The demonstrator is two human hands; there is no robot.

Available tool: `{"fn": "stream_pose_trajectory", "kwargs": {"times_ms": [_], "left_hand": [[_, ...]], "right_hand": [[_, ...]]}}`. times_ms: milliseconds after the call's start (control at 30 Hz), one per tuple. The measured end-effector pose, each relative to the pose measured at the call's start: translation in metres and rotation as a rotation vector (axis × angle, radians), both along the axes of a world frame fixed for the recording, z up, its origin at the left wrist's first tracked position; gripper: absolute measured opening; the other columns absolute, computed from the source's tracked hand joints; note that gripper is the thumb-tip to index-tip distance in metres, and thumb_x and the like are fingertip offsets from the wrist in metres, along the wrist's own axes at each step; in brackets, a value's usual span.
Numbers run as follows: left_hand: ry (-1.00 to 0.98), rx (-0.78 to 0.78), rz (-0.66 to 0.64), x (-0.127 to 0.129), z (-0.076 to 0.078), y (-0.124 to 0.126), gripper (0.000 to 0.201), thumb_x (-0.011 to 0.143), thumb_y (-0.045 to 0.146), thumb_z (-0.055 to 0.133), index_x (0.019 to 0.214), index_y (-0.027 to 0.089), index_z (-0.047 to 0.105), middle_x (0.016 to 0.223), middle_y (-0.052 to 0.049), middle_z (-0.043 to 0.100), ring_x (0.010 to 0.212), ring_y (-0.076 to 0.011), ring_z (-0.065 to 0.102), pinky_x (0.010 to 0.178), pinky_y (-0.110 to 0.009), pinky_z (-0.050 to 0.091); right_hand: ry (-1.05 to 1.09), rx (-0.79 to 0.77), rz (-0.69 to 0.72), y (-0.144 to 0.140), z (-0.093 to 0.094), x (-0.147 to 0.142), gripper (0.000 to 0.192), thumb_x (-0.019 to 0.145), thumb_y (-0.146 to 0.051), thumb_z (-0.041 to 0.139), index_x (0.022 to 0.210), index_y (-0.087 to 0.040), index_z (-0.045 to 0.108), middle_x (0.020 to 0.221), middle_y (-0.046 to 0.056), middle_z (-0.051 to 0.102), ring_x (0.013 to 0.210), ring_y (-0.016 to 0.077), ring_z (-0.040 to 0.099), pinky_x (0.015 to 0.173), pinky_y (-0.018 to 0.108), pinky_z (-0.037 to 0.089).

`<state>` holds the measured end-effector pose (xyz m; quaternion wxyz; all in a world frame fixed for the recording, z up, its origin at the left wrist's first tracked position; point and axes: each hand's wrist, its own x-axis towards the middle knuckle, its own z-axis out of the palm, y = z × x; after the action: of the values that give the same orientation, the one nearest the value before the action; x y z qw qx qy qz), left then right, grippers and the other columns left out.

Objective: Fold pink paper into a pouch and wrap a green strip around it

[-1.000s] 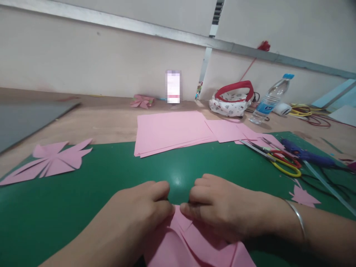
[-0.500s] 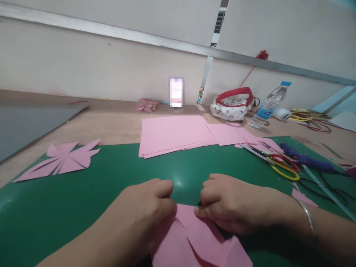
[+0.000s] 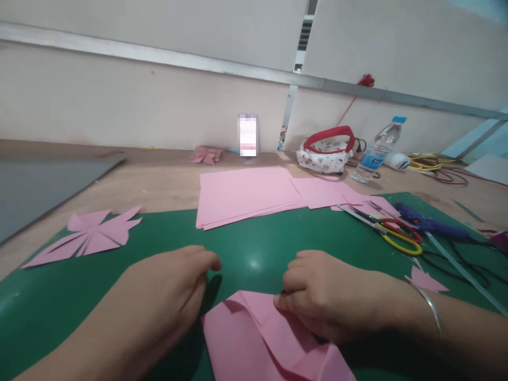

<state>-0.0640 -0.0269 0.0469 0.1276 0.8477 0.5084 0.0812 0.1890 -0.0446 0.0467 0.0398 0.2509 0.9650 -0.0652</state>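
Note:
A folded sheet of pink paper (image 3: 242, 338) lies on the green mat in front of me, its lower part cut off by the picture's edge. On its top right edge, my right hand (image 3: 317, 293) pinches the paper between thumb and curled fingers. To the left of the paper, my left hand (image 3: 174, 286) is off it, with its fingers loosely bent and nothing in them; the thumb is hidden. The folds overlap in the middle of the paper, and a raised flap stands near its lower right.
Pink sheets (image 3: 246, 196) lie at the mat's far edge. Cut pink petal shapes (image 3: 95, 233) are on the left. Scissors (image 3: 400, 241), a blue glue gun (image 3: 432, 225) and its cord lie right. Behind stand a phone (image 3: 248, 136), a pouch (image 3: 325, 159) and a bottle (image 3: 377, 153).
My left hand has let go of the paper's top left edge and moved left, uncovering that corner. The right hand still grips its edge. The view has shifted slightly.

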Motion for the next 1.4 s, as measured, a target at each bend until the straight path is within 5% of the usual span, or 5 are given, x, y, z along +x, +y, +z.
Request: {"fn": "stream_pose_trajectory", "kwargs": {"times_ms": [167,500,867,1000,1400], "left_hand": [[0.208,-0.277,0.144,0.014,0.005,-0.018,0.044,0.085,0.058,0.037,0.065,0.024,0.056,0.067,-0.005,0.064,0.061,-0.0246,0.055,0.055,-0.031,0.024],[-0.287,-0.49,0.055,0.035,-0.013,-0.021,0.014,0.078,0.03,0.046,0.071,0.022,0.056,0.075,0.0,0.068,0.072,-0.0206,0.06,0.062,-0.028,0.037],[-0.686,-0.856,0.056,0.035,-0.01,-0.012,0.028,0.078,0.042,0.052,0.073,0.016,0.063,0.071,0.001,0.056,0.064,-0.013,0.045,0.059,-0.022,0.039],[-0.678,-0.944,0.117,0.032,-0.012,-0.008,0.033,0.077,0.049,0.056,0.073,0.017,0.066,0.051,0.009,0.034,0.044,-0.0064,0.024,0.04,-0.019,0.018],[-0.607,-1.011,0.08,0.029,-0.008,-0.01,0.047,0.08,0.06,0.051,0.063,0.018,0.06,0.051,0.006,0.038,0.046,-0.009,0.03,0.043,-0.021,0.02]], "right_hand": [[-0.086,0.065,-0.147,-0.022,0.0,-0.013,0.006,0.071,-0.02,0.065,0.073,-0.014,0.064,0.067,0.005,0.06,0.054,0.016,0.039,0.05,0.032,0.02],[0.462,-0.133,-0.589,-0.011,0.018,-0.009,0.024,0.086,-0.032,0.06,0.097,-0.011,0.067,0.088,0.007,0.065,0.076,0.0151,0.055,0.068,0.025,0.041],[0.872,-0.848,-0.676,0.004,-0.012,-0.015,0.02,0.077,-0.016,0.063,0.092,-0.013,0.076,0.066,0.001,0.065,0.057,0.0098,0.055,0.055,0.02,0.045],[0.956,-0.829,-0.574,0.006,-0.017,-0.011,0.017,0.078,-0.02,0.068,0.089,-0.013,0.079,0.068,0.003,0.065,0.053,0.0086,0.055,0.049,0.019,0.043],[0.844,-0.717,-0.507,0.005,-0.006,-0.012,0.023,0.076,-0.005,0.056,0.081,-0.012,0.078,0.078,0.005,0.07,0.074,0.0138,0.063,0.07,0.024,0.049]]}}
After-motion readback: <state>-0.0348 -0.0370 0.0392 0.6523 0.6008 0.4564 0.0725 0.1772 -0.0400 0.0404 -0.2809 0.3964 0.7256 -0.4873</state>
